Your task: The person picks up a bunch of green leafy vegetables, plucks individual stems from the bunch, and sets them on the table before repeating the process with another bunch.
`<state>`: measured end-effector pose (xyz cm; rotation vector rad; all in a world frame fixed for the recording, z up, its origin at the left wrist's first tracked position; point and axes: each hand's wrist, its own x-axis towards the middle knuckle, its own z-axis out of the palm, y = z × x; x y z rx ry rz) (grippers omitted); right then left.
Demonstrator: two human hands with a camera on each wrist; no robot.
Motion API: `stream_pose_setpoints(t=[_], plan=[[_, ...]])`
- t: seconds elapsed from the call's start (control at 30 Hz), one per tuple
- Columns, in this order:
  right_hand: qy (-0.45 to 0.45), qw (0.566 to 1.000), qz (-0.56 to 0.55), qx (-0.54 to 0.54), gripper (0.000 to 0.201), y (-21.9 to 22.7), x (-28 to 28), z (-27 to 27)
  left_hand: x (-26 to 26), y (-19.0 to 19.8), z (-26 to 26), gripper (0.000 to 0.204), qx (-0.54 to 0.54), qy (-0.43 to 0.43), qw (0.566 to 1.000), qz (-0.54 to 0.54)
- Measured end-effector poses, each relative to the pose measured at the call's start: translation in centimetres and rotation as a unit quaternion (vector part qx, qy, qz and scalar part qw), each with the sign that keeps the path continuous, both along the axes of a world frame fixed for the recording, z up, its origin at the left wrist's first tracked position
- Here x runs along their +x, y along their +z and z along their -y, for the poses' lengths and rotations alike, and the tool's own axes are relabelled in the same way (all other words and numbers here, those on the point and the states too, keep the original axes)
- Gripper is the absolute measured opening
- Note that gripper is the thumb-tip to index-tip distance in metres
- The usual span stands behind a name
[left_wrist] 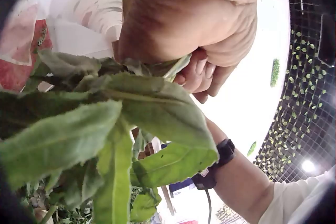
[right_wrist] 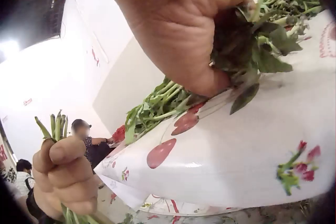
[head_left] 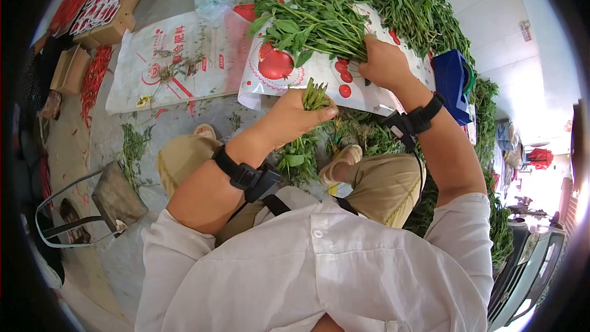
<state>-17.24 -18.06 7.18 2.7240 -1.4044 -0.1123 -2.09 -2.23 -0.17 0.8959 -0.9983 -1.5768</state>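
Note:
The left hand point(head_left: 298, 117) grips a bundle of green stems point(head_left: 315, 95), cut ends up and leaves hanging below the fist. In the left wrist view, broad leaves point(left_wrist: 157, 103) hang beside the left hand point(left_wrist: 184, 29). On the tomato-patterned table cover point(head_left: 258, 86) lies a leafy heap point(head_left: 313, 21); the right hand point(head_left: 390, 64) is at its stem end. The right wrist view has the right hand point(right_wrist: 184, 35) with fingers curled round leafy stems point(right_wrist: 244, 40), their tips partly hidden, and the left fist point(right_wrist: 65, 176) round its bundle at lower left.
More greens point(head_left: 412, 9) line the table's far right side, near a blue box-like holder point(head_left: 452, 83). To the left are a white printed sack point(head_left: 178, 61), a plastic bag point(head_left: 216, 1), cardboard boxes point(head_left: 70, 69) and a metal-framed chair point(head_left: 117, 200). Loose greens point(head_left: 134, 147) lie on the floor.

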Motion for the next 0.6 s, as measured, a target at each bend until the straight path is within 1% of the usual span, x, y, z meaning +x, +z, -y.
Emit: stream_pose_setpoints(t=[0.1, 0.2, 0.33, 0.4, 0.5, 0.6], plan=[[0.06, 0.986, -0.017, -0.152, 0.042, -0.3, -0.4, 0.6, 0.1, -0.1, -0.1, 0.02, -0.009, 0.012, 1.0, -0.003], [0.093, 0.962, 0.004, -0.258, 0.05, 0.6, -0.4, 0.6, 0.2, -0.2, -0.2, 0.02, -0.014, 0.02, 1.0, 0.008], [0.056, 0.97, -0.05, -0.232, 0.063, 1.6, 0.3, 0.7, 0.1, -0.4, 0.0, 0.018, -0.033, 0.035, 0.996, 0.075], [0.038, 0.976, -0.084, -0.2, 0.074, 2.3, 1.0, 0.1, 0.2, -0.3, 0.0, 0.018, -0.033, 0.035, 0.997, 0.062], [0.112, 0.954, -0.02, -0.279, 0.095, 0.7, 0.0, 1.5, 0.3, -0.6, -0.1, 0.017, -0.04, 0.038, 0.996, 0.067], [0.059, 0.99, -0.061, -0.114, 0.113, 0.0, -0.2, 3.8, 0.4, -0.3, -0.2, 0.018, -0.035, 0.031, 0.996, 0.081]])
